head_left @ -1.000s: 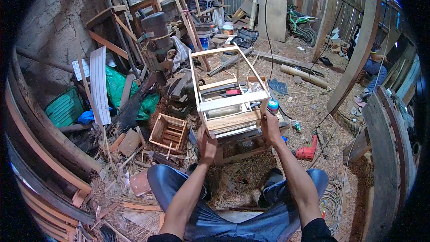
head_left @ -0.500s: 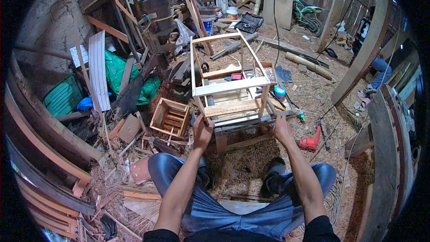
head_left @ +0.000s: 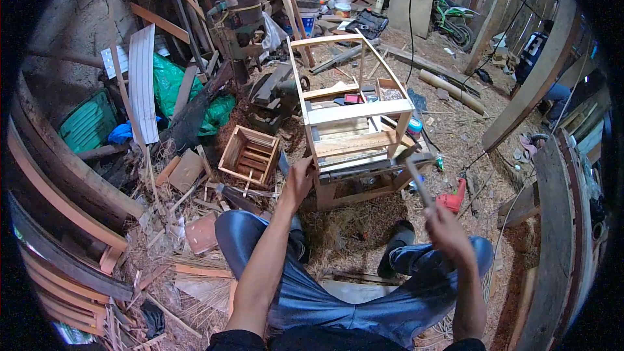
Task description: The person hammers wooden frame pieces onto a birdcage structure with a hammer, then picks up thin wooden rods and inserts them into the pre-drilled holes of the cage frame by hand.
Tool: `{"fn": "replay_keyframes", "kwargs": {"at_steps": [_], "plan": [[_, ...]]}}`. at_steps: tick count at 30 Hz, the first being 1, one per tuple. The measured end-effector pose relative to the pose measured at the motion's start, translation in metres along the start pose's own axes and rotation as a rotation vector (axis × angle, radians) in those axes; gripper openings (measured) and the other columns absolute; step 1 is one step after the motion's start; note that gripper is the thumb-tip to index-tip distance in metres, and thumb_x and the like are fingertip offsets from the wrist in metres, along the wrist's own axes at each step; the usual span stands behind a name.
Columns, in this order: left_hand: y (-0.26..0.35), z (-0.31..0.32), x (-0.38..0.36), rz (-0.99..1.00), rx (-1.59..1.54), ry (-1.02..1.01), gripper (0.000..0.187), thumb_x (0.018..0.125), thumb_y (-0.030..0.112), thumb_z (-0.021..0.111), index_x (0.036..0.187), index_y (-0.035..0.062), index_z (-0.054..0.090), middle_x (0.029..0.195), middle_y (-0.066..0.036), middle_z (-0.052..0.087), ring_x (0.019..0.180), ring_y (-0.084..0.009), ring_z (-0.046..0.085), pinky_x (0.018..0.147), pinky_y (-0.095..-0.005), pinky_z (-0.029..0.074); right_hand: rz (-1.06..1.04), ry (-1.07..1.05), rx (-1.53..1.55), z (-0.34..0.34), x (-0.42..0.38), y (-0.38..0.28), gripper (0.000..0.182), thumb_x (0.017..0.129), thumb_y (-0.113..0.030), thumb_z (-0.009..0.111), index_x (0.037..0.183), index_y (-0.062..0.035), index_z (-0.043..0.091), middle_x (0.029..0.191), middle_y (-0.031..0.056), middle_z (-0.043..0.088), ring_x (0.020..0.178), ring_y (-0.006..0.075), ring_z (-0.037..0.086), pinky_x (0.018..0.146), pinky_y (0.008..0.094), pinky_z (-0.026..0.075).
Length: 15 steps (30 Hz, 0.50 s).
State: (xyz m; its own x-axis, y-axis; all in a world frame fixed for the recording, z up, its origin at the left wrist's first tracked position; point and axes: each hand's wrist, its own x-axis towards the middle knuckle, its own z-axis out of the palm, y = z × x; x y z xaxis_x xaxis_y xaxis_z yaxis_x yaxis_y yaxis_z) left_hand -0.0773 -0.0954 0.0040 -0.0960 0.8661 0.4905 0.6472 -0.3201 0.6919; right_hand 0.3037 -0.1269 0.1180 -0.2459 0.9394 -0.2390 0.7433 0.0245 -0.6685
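A pale wooden frame (head_left: 356,112) with slanted side rails rests on a low wooden workbench (head_left: 326,197) in front of me. My left hand (head_left: 299,180) is closed around the frame's near left corner, partly hiding its fingertips. In my right hand (head_left: 446,229) is a hammer (head_left: 419,181), gripped by its handle, its head raised near the bench's right end and apart from the frame. A small red-and-dark object (head_left: 352,99) and a blue tape measure (head_left: 415,126) lie among the frame's bars and beside it.
A slatted wooden crate (head_left: 248,158) sits on the ground to the left. On the right are a red power drill (head_left: 450,198) and a leaning post (head_left: 530,84). Wood scraps and shavings cover the floor. Another person (head_left: 537,52) is at the far right, near a green motorbike (head_left: 453,19).
My right hand has moved back and down to the right, away from the frame, with the hammer now plainly in it. My left hand stays at the frame's left corner; the view has shifted slightly.
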Motion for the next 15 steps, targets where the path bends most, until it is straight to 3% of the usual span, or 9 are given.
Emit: {"fn": "replay_keyframes", "kwargs": {"at_steps": [1,3,4,5,6,10,12,15], "plan": [[-0.004,0.003,0.0,0.003,0.001,-0.001,0.041,0.077,-0.006,0.064,0.117,0.0002,0.056,0.11,-0.02,0.062,0.103,-0.032,0.061,0.085,-0.036,0.048,0.005,-0.066,0.037,0.012,-0.013,-0.018,0.037,0.096,-0.035,0.046,0.112,-0.0015,0.052,0.09,0.0195,0.061,0.087,0.0325,0.06,0.079,0.0424,0.045],[-0.017,0.011,-0.006,0.214,0.092,0.122,0.043,0.077,-0.008,0.063,0.119,-0.0001,0.055,0.112,-0.02,0.062,0.104,-0.0328,0.061,0.086,-0.0365,0.049,-0.201,0.035,0.035,0.057,-0.016,-0.028,0.029,0.095,-0.031,0.05,0.105,-0.0031,0.051,0.084,0.0254,0.061,0.081,0.045,0.06,0.069,0.0493,0.047],[-0.009,0.008,-0.005,0.216,0.093,0.119,0.043,0.077,-0.008,0.063,0.119,-0.0001,0.055,0.112,-0.02,0.062,0.104,-0.0328,0.061,0.086,-0.0365,0.049,-0.21,0.071,0.059,0.091,-0.007,-0.028,0.025,0.095,-0.028,0.049,0.102,-0.004,0.048,0.078,0.0275,0.061,0.076,0.0501,0.057,0.063,0.0546,0.045],[0.005,0.003,-0.002,0.094,-0.03,0.055,0.039,0.078,-0.009,0.058,0.116,-0.001,0.056,0.105,-0.02,0.062,0.1,-0.0333,0.061,0.084,-0.037,0.048,-0.174,0.063,0.067,0.112,-0.002,-0.04,0.025,0.095,-0.027,0.048,0.104,-0.0044,0.045,0.076,0.0293,0.06,0.074,0.0513,0.057,0.061,0.0572,0.043],[0.013,0.0,0.0,-0.026,-0.152,-0.006,0.035,0.079,-0.011,0.053,0.113,-0.002,0.057,0.098,-0.019,0.063,0.096,-0.0337,0.06,0.083,-0.0375,0.047,-0.166,0.055,0.118,0.134,0.004,-0.044,0.025,0.096,-0.027,0.047,0.105,-0.0036,0.044,0.076,0.0309,0.059,0.075,0.0516,0.057,0.061,0.0583,0.042],[-0.013,0.007,-0.003,0.034,-0.153,0.001,0.035,0.08,-0.01,0.054,0.114,-0.0015,0.056,0.099,-0.019,0.062,0.097,-0.0332,0.06,0.083,-0.0375,0.048,-0.222,0.183,0.131,0.199,0.029,-0.043,0.027,0.095,-0.023,0.044,0.101,0.0039,0.042,0.066,0.0317,0.057,0.067,0.0515,0.057,0.055,0.0565,0.043],[-0.015,0.006,-0.004,0.074,0.033,0.037,0.039,0.078,-0.01,0.057,0.116,-0.0009,0.055,0.1,-0.019,0.062,0.096,-0.0323,0.061,0.082,-0.0365,0.048,-0.256,0.14,0.107,0.205,0.039,-0.042,0.028,0.094,-0.02,0.045,0.1,0.0066,0.042,0.064,0.0312,0.056,0.064,0.0503,0.057,0.054,0.0556,0.043],[-0.015,0.005,-0.004,0.05,0.031,0.02,0.039,0.078,-0.009,0.059,0.116,-0.0014,0.054,0.099,-0.019,0.062,0.095,-0.0332,0.062,0.081,-0.0364,0.048,-0.313,0.14,0.058,0.217,0.037,-0.038,0.028,0.092,-0.015,0.046,0.1,0.0108,0.042,0.062,0.0302,0.056,0.059,0.0478,0.057,0.051,0.0536,0.043]]}}
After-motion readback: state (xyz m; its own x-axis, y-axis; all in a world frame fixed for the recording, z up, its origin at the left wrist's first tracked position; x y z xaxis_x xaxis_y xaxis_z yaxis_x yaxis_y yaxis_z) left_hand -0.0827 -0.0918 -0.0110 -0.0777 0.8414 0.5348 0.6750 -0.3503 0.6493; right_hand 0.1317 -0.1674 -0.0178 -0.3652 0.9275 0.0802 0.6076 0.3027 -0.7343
